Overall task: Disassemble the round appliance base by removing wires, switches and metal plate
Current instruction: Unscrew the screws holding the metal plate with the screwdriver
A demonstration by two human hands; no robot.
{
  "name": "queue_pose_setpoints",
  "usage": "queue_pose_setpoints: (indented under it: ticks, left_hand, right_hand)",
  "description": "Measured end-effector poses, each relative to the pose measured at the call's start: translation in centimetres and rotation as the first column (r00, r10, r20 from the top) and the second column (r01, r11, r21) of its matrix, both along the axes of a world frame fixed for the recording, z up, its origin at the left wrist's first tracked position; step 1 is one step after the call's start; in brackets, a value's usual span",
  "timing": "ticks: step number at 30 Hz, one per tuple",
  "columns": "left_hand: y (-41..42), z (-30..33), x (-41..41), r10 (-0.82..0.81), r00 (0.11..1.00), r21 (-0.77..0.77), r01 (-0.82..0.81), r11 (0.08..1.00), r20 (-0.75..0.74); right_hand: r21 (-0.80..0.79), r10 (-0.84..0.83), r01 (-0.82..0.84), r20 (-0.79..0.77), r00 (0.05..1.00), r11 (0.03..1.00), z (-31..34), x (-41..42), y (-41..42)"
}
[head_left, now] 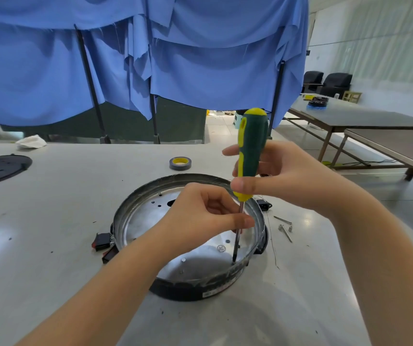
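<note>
— Where's the work?

— The round black appliance base with its silver metal plate sits at table centre. My right hand grips the green-and-yellow screwdriver; my left hand pinches its shaft.

— Tip?

— At the plate's five o'clock edge. I'd keep it vertical, press down, turn slowly.

Left hand: bare, no glove, no ring to be seen.
Right hand: bare, short plain nails on the thumb.
Left forearm: bare, no sleeve in view.
Right forearm: bare; no watch or band, as far as the frame edge allows.
</note>
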State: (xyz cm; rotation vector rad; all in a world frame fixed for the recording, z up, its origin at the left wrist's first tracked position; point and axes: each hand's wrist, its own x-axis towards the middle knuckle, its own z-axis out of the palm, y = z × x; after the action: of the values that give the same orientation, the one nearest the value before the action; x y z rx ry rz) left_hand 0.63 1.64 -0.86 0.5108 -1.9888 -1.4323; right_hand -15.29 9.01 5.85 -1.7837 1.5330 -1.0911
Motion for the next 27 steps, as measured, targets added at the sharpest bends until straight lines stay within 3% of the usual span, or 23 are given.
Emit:
queue_pose_setpoints:
  ticks: [4, 9, 17, 22, 27]
  left_hand:
    - [-0.3, -0.2, 0.0, 0.025, 1.000, -0.014, -0.025, 1.000, -0.003]
    - [-0.4, -0.3, 0.0, 0.003, 0.999, -0.025, -0.002, 1.000, 0.053]
    - [-0.6, 0.7, 0.8, -0.092, 0.929, -0.106, 0.139, 0.985, 0.357]
    - [-0.9, 1.4, 1.8, -0.083, 0.816, -0.185, 0.228, 0.956, 0.572]
    - [-0.3, 0.9, 1.8, -0.037, 0.710, -0.254, 0.299, 0.920, 0.704]
  right_hand:
    - [-0.014, -0.026, 0.026, -0.037, 0.999, 1.000, -0.1, 0.0, -0.1]
    - [-0.009, 0.024, -0.023, 0.074, 0.997, 1.000, -0.1, -0.4, 0.0]
    - [-0.058, 0.015, -0.005, 0.173, 0.985, 0.998, 0.2, -0.6, 0.3]
    - [-0.113, -0.032, 0.056, 0.207, 0.978, 0.992, 0.6, -1.0, 0.5]
    - [-0.119, -0.090, 0.102, 0.106, 0.990, 0.988, 0.7, -1.2, 0.6]
